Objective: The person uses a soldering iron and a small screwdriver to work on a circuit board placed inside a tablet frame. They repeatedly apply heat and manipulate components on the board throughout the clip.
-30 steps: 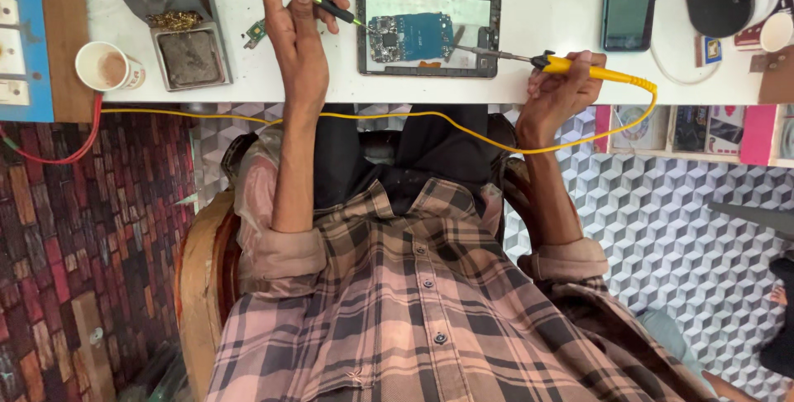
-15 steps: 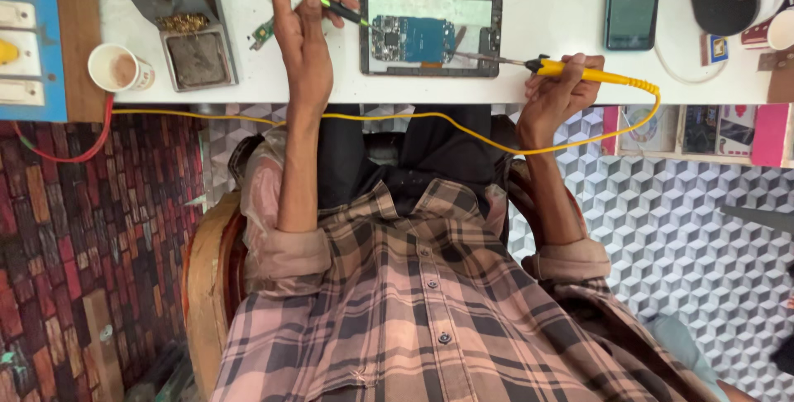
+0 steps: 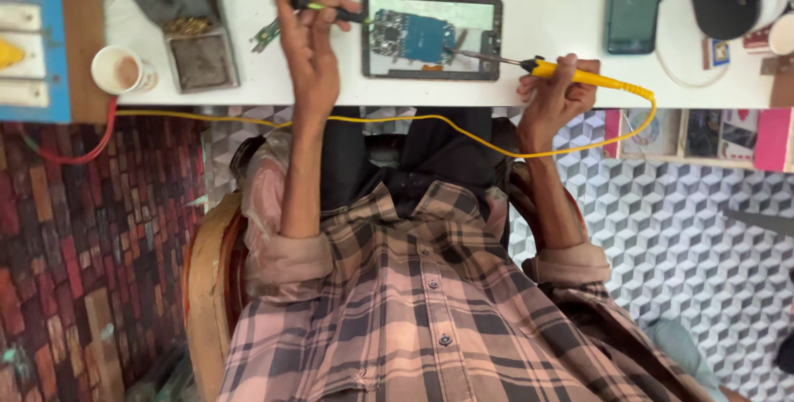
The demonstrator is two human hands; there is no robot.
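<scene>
Left hand [image 3: 310,34] pinches a thin black-and-green tool [image 3: 329,11], its tip reaching the left edge of an opened phone [image 3: 432,35] lying flat on the white worktable [image 3: 546,79]. Right hand [image 3: 556,92] is closed around the yellow handle of a soldering iron [image 3: 571,74], whose metal tip rests over the blue circuit board [image 3: 413,35] inside the phone. The iron's yellow cord [image 3: 397,118] loops along the table's front edge. A grey soldering stand [image 3: 178,21] and a small cup [image 3: 120,69] sit to the left; a dark phone [image 3: 633,1] lies to the right.
</scene>
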